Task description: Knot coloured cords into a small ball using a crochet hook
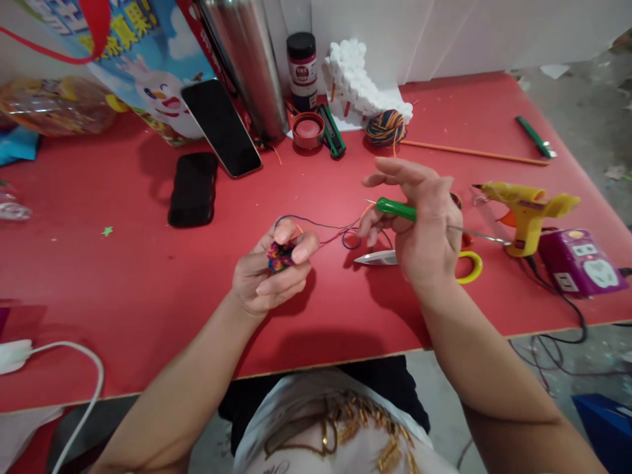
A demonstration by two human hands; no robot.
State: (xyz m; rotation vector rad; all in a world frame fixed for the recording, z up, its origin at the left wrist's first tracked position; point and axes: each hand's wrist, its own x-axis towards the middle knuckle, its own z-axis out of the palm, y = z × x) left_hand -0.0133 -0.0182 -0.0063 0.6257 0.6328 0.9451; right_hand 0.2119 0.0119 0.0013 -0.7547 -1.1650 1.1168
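Note:
My left hand pinches a small piece of multicoloured crochet between thumb and fingers, above the red table. Loose yarn strands run from it towards my right hand. That hand is curled round a green-handled tool with thin metal showing at either end; whether it has a hook I cannot make out. Under the right hand lie scissors with yellow handles, their blades pointing left and partly covered. A multicoloured yarn ball sits beyond my right hand.
A yellow glue gun and a purple power socket box are at the right. Further back stand a steel flask, a dark-lidded jar, a green box cutter and two phones. A white cable hangs at the left.

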